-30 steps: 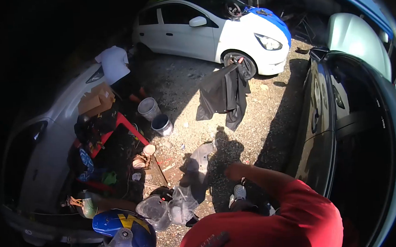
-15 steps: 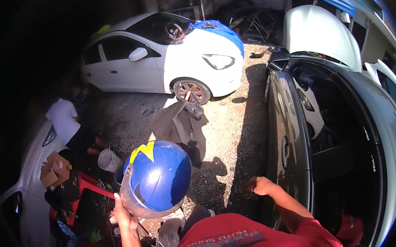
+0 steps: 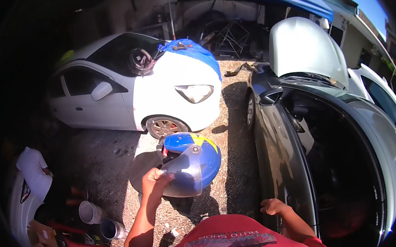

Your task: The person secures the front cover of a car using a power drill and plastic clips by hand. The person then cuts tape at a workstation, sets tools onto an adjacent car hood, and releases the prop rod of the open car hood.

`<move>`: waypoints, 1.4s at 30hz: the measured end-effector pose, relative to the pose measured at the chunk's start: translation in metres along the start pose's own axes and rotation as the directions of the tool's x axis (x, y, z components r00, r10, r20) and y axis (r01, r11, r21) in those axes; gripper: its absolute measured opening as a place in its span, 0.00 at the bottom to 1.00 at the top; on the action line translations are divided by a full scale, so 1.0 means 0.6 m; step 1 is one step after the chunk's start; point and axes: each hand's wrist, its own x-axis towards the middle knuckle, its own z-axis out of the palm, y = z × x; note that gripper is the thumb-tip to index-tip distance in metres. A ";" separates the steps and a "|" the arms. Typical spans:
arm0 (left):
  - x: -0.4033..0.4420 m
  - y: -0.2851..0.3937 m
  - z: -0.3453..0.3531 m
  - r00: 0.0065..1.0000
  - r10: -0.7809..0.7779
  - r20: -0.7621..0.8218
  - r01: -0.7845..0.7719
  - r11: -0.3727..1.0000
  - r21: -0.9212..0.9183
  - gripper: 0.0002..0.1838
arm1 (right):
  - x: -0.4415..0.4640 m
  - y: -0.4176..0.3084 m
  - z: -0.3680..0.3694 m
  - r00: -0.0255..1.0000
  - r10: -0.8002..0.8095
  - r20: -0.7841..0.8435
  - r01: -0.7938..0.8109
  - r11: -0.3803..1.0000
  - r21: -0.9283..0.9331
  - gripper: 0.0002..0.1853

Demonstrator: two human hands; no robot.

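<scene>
A blue helmet with yellow marks (image 3: pixel 210 161) hangs in front of me, its clear visor toward my left side. My left hand (image 3: pixel 156 181) grips the visor (image 3: pixel 185 172) by its edge, thumb on the outer face. Low on the right, beside the dark car, my right hand (image 3: pixel 272 206) hangs with its fingers loosely curled; whether anything lies in them is too small to tell. Behind the helmet, a dark cloth (image 3: pixel 143 166) is partly hidden.
A white car (image 3: pixel 159 96) bears a blue cover (image 3: pixel 193 52) and another helmet (image 3: pixel 141 62). To the right stands a dark car (image 3: pixel 278 150), with a raised pale hood (image 3: pixel 305 47) beyond. Buckets (image 3: pixel 90 212), a cardboard box (image 3: pixel 43 236) and a person in a white shirt (image 3: pixel 34 171) are at left.
The blue helmet has come up from the lower left to the middle, held in my left hand. My right hand has moved down beside the dark car. The view has tilted up and turned.
</scene>
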 end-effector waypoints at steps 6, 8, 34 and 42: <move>0.255 -0.015 0.136 0.953 -0.041 0.300 -0.162 0.768 0.620 0.20 | 0.077 -0.010 -0.120 0.972 0.143 -0.186 -0.068 0.931 0.359 0.30; 0.345 -0.048 0.175 0.926 -0.093 0.367 -0.163 0.777 0.608 0.21 | 0.139 0.010 -0.139 0.970 0.151 -0.193 -0.072 0.929 0.363 0.29; 1.767 0.140 0.267 0.694 0.562 0.450 -0.263 -0.385 0.885 0.06 | 0.780 0.050 -0.615 0.919 0.276 -0.280 -0.168 0.919 0.355 0.31; 2.061 0.106 0.056 0.749 0.536 0.389 -0.122 -0.465 0.877 0.04 | 0.839 -0.089 -0.823 0.896 0.443 -0.027 -0.407 0.845 0.347 0.29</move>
